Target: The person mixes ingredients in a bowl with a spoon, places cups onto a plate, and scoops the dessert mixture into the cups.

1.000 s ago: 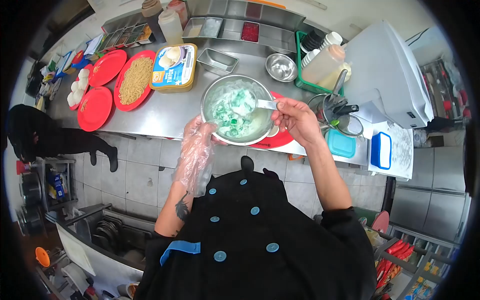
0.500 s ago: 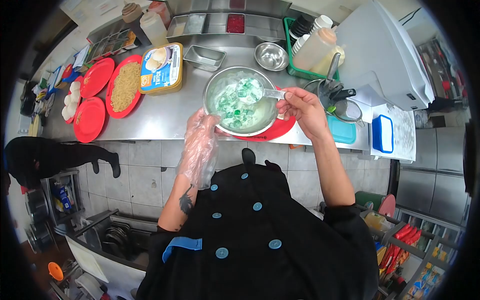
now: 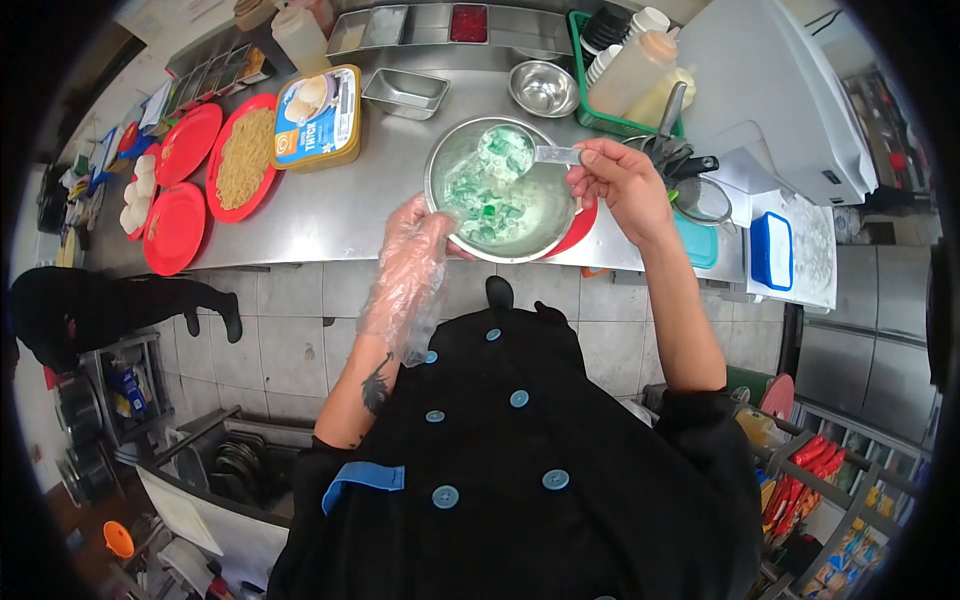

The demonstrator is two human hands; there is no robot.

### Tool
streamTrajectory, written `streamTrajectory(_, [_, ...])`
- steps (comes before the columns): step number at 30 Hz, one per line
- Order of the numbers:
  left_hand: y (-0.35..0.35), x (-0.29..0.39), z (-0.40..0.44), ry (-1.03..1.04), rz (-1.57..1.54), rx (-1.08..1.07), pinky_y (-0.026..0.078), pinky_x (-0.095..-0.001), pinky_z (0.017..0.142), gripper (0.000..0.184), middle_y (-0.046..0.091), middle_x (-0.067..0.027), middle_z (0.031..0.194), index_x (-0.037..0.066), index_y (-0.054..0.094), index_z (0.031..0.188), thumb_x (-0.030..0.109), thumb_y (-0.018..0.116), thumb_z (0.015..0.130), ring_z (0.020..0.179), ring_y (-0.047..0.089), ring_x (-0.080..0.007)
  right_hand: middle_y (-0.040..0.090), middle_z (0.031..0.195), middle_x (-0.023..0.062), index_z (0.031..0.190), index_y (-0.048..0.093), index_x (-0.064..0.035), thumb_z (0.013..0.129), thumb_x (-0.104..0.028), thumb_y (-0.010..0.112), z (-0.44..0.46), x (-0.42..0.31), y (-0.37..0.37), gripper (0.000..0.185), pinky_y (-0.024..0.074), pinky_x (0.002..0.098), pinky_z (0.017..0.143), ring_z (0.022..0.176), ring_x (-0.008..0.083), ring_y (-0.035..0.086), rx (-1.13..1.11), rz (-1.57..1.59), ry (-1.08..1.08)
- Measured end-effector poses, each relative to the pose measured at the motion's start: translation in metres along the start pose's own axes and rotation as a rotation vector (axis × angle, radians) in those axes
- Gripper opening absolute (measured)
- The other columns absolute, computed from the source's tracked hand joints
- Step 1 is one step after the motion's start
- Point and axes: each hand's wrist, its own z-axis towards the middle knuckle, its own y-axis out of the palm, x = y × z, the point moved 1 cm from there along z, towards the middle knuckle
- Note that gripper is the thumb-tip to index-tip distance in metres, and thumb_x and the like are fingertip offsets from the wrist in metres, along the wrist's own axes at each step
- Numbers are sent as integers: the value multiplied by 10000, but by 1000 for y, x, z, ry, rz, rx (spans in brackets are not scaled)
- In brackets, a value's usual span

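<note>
My left hand (image 3: 415,235), in a clear plastic glove, grips the near left side of a steel mixing bowl (image 3: 552,205). Inside the bowl is a creamy white mixture (image 3: 490,212) with green jelly-like cubes. Between the bent fingers of my bare right hand (image 3: 632,185) is the flat handle of a scoop (image 3: 556,155). Its round cup, filled with cream and green cubes, is over the far part of the bowl. Part of a red plate (image 3: 575,233) shows at the bowl's right, beneath its level.
Left on the steel counter are an ice cream tub (image 3: 318,140), noodles (image 3: 245,165) on a red plate, and more red plates (image 3: 175,230). Behind the bowl sit a small steel bowl (image 3: 543,90) and a rectangular pan (image 3: 406,93). A green basket (image 3: 600,122) holds bottles and cups. Another person (image 3: 110,315) is at left.
The bowl has shifted a little right, covering more of the red plate, with my left hand still on it. The loaded scoop has moved slightly toward the bowl's far side. My view has shifted slightly.
</note>
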Motion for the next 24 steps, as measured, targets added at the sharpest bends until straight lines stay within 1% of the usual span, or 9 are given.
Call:
streamTrajectory(10, [-4,-13,-4,6,-5,-13,586,-316,635,234,678,-123,909,-63,632,1051,45,523,875,721,661,-177,700,854,118,1108,630,33,984,-102,556,6,-10,6,198,512,267,604,692,158,650,-142,160,83])
streamTrajectory(12, [-5,-12,-4,-2,4,-9,584,-312,635,239,678,-123,910,-64,631,1059,46,525,876,718,660,-173,706,841,109,1110,648,23,979,-90,554,8,0,10,197,523,294,593,667,161,649,-100,-226,64])
streamTrajectory(13, [-6,-12,-5,-9,13,-5,583,-307,635,244,678,-124,911,-64,631,1067,48,527,876,716,659,-169,706,841,109,1110,648,23,979,-90,554,7,2,12,197,523,294,593,667,161,649,-102,-226,65])
streamTrajectory(15, [-7,-7,-8,3,12,-12,584,-306,626,266,686,-118,910,-61,627,1092,53,532,871,700,660,-163,706,846,121,1116,659,4,964,-70,547,-1,1,20,202,537,330,606,680,224,671,-13,-806,-247])
streamTrajectory(16, [-7,-6,-9,18,12,-23,584,-306,618,289,693,-113,908,-58,624,1116,59,537,866,685,661,-157,703,842,147,1092,671,-14,933,-45,551,-5,-3,23,202,547,369,648,730,297,686,-6,-986,-461])
streamTrajectory(17, [-7,-6,-8,18,12,-21,584,-306,618,289,693,-113,908,-58,624,1116,59,537,866,685,661,-157,703,842,147,1092,671,-14,933,-45,551,-5,-4,22,202,547,369,648,730,297,686,-8,-985,-461])
streamTrajectory(19, [-9,-8,-7,25,30,23,590,-303,616,284,694,-114,911,-62,623,1118,52,542,871,688,667,-159,705,817,177,1062,676,-3,906,-31,562,-8,-7,21,195,546,394,677,765,356,682,-32,-1326,-816])
streamTrajectory(23, [-8,-12,-5,39,30,26,596,-300,618,272,693,-119,914,-64,623,1116,41,541,878,691,670,-163,707,817,177,1062,676,-1,901,-34,564,-13,4,25,199,545,412,685,770,355,684,-133,-1344,-770])
streamTrajectory(24, [-7,-13,-4,46,31,8,600,-302,622,266,692,-123,917,-66,622,1113,39,538,883,698,674,-167,704,835,177,1074,672,2,904,-42,559,-14,7,29,209,548,405,686,778,349,685,-153,-1219,-570])
